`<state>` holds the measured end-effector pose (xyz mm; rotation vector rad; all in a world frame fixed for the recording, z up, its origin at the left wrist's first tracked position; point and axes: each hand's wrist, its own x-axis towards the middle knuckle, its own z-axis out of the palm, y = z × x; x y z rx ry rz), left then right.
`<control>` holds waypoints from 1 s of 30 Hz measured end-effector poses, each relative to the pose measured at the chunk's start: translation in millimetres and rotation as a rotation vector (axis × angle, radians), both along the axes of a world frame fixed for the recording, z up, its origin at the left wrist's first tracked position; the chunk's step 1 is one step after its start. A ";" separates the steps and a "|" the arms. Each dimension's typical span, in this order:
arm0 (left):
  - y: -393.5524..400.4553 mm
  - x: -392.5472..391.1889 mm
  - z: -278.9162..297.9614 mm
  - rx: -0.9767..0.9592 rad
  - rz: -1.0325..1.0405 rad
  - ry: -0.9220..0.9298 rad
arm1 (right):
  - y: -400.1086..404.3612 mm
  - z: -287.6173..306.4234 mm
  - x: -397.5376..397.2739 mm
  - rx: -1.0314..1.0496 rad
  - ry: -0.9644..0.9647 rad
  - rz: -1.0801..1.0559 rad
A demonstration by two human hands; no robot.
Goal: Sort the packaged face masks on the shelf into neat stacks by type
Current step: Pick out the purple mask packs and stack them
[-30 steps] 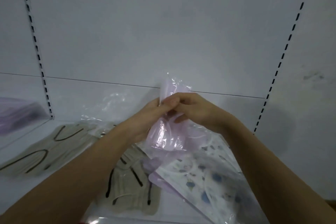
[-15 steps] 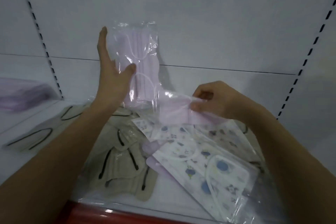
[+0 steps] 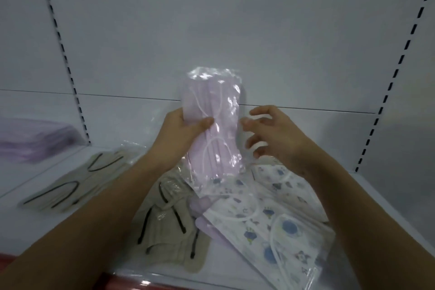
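Nearest, beige masks (image 3: 169,240) and patterned masks (image 3: 270,221) lie loose on white shelf (image 3: 367,193); above them L hand (image 3: 181,134) grips pink mask pkg (image 3: 213,129) upright; R hand (image 3: 273,134) just beside it, fingers loosely curled, holding nothing; purple stack (image 3: 33,139) far left.

Hands: two. Pink mask packs: one held (image 3: 213,129), one stack at shelf's left edge (image 3: 33,140), blurred. Beige packs: two groups (image 3: 70,183) (image 3: 169,231). Printed packs (image 3: 270,214): several overlapping, count unclear.
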<state>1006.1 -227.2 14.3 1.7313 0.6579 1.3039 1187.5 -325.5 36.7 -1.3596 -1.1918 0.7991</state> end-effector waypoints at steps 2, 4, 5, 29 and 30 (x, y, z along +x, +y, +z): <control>9.6 -8.6 4.2 -0.018 0.087 -0.080 | -1.2 1.9 5.7 -0.019 -0.116 -0.064; 14.4 -14.4 7.9 0.000 0.160 -0.134 | -4.7 2.4 2.6 -0.049 -0.297 0.026; 16.1 -16.3 9.0 0.005 0.194 -0.160 | -7.7 2.8 -3.3 -0.042 -0.418 0.112; 17.2 -24.4 3.8 0.216 0.149 0.077 | -24.4 -19.1 -70.9 -0.288 -1.305 0.301; 17.7 -24.5 3.4 0.219 0.155 0.073 | -23.9 -16.9 -66.5 -0.262 -1.285 0.299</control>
